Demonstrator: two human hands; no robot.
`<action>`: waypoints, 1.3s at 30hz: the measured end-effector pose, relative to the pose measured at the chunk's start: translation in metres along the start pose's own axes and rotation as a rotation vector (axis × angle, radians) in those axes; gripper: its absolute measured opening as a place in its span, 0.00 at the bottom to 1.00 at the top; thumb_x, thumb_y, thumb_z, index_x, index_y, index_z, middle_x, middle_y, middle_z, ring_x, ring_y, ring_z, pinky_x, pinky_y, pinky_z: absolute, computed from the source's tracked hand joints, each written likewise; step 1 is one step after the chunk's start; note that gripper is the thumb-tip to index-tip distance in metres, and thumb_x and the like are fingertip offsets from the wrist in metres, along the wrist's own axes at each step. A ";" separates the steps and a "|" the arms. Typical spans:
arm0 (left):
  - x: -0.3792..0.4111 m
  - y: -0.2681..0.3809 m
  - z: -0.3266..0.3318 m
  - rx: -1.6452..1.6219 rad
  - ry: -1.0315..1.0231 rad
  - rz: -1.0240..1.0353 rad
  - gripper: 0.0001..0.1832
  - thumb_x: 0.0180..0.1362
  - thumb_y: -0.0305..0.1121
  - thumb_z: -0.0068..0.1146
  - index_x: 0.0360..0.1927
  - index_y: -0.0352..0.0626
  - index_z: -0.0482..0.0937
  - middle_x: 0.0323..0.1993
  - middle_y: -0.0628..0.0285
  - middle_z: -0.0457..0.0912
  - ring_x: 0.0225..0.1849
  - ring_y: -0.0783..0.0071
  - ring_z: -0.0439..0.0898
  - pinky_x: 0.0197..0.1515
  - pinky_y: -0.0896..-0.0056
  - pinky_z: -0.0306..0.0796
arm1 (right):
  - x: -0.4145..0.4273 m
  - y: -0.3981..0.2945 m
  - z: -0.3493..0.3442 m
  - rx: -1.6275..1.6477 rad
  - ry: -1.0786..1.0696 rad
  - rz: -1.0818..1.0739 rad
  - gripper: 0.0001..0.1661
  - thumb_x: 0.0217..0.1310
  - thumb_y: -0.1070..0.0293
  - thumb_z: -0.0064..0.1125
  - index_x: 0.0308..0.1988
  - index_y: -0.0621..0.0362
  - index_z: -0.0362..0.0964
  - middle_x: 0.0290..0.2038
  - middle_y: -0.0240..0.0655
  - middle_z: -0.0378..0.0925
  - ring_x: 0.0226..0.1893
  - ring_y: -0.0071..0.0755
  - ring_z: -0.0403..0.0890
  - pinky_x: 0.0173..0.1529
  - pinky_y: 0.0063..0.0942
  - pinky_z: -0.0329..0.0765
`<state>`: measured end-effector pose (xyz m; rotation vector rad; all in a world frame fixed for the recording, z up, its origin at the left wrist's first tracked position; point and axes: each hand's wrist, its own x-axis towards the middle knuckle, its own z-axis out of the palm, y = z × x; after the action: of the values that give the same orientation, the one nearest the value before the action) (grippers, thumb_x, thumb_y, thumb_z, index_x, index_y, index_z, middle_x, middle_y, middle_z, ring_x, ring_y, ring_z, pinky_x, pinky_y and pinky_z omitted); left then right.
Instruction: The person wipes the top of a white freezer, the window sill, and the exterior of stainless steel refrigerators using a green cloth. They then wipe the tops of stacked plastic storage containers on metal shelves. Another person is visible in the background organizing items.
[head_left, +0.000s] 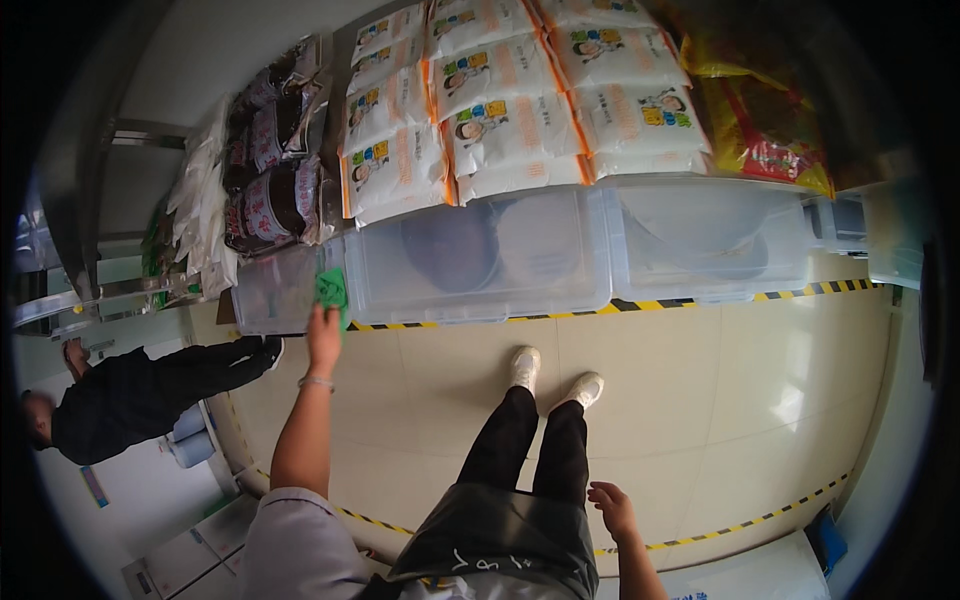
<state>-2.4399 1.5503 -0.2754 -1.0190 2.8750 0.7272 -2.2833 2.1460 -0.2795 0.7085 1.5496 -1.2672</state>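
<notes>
My left hand (325, 328) reaches out ahead of me and grips a crumpled green cloth (330, 291). The cloth is in front of the line where a smaller clear plastic bin (271, 296) meets a wide clear plastic storage box (420, 289); whether it touches them I cannot tell. Round dark and pale shapes show dimly through the wide box's wall. My right hand (616, 511) hangs beside my right leg, holding nothing, with its fingers loosely bent and apart.
White plastic packets (510, 135) lie in rows above the boxes, with dark printed packets (262, 202) at left and a yellow-red bag (772, 127) at right. Another clear box (705, 255) stands at right. A person in black (127, 405) stands at left. Striped tape (652, 304) edges the floor.
</notes>
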 end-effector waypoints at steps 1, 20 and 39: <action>-0.003 -0.001 0.014 -0.067 -0.170 -0.131 0.16 0.60 0.37 0.50 0.46 0.35 0.73 0.46 0.44 0.76 0.47 0.48 0.76 0.49 0.53 0.69 | 0.003 0.002 0.002 -0.035 -0.019 0.018 0.18 0.63 0.65 0.49 0.48 0.63 0.73 0.39 0.37 0.81 0.41 0.28 0.80 0.45 0.26 0.75; -0.077 0.331 0.206 -0.426 -0.442 0.429 0.17 0.63 0.42 0.48 0.27 0.39 0.73 0.23 0.57 0.76 0.27 0.61 0.76 0.31 0.59 0.67 | -0.015 -0.038 0.039 0.167 0.027 -0.101 0.17 0.65 0.65 0.48 0.50 0.62 0.73 0.41 0.36 0.80 0.43 0.27 0.79 0.48 0.27 0.75; 0.008 0.297 0.184 0.241 -0.048 0.927 0.26 0.62 0.43 0.45 0.64 0.56 0.65 0.62 0.53 0.64 0.63 0.48 0.62 0.62 0.36 0.51 | 0.010 -0.020 0.066 0.189 -0.003 -0.017 0.17 0.65 0.65 0.51 0.50 0.60 0.73 0.39 0.36 0.81 0.42 0.26 0.79 0.49 0.24 0.73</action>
<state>-2.6501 1.8270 -0.3153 0.4070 3.1802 0.3498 -2.2836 2.0763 -0.2796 0.8133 1.4487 -1.4398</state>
